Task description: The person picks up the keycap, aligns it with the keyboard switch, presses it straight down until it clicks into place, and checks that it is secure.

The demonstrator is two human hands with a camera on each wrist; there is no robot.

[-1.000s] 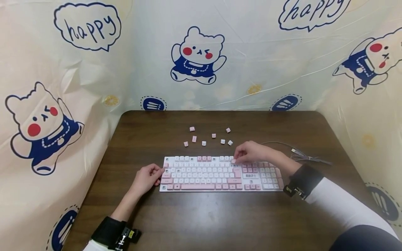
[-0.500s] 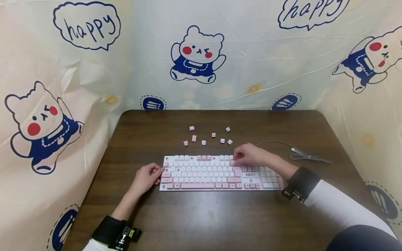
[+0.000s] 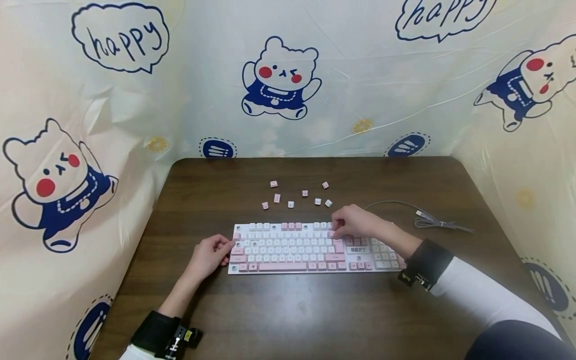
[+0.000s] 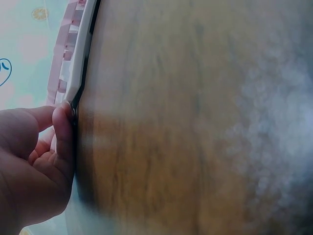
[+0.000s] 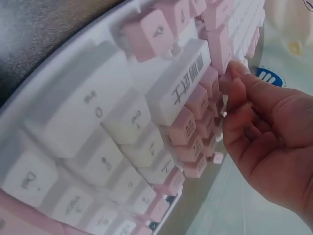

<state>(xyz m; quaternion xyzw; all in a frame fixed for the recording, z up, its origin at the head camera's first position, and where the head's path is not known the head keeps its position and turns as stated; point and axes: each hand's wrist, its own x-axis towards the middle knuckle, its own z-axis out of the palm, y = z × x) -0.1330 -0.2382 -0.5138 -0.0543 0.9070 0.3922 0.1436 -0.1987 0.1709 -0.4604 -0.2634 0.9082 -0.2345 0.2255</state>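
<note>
A white and pink keyboard (image 3: 288, 266) lies across the table. At its left edge, my left hand (image 3: 209, 257) pinches the rim between thumb and index finger; the left wrist view shows this hand (image 4: 41, 156) at the keyboard's corner. My right hand (image 3: 355, 221) is over the back row, right of the middle. In the right wrist view its thumb and index finger pinch a pink keycap (image 5: 226, 84) down at the key rows, beside a large pink key (image 5: 219, 49). The fingers partly hide this keycap, and the head view hides the keys beneath the palm.
Several loose pink and white keycaps (image 3: 291, 204) lie scattered on the table (image 3: 288, 315) behind the keyboard. A bundled grey USB cable (image 3: 434, 222) rests at the back right. A printed curtain (image 3: 360, 75) surrounds the table's back and sides.
My right hand has lowered slightly, bringing the pink keycap down over a dark gap in the upper key rows that showed a second ago. The left hand keeps its hold on the keyboard's edge.
</note>
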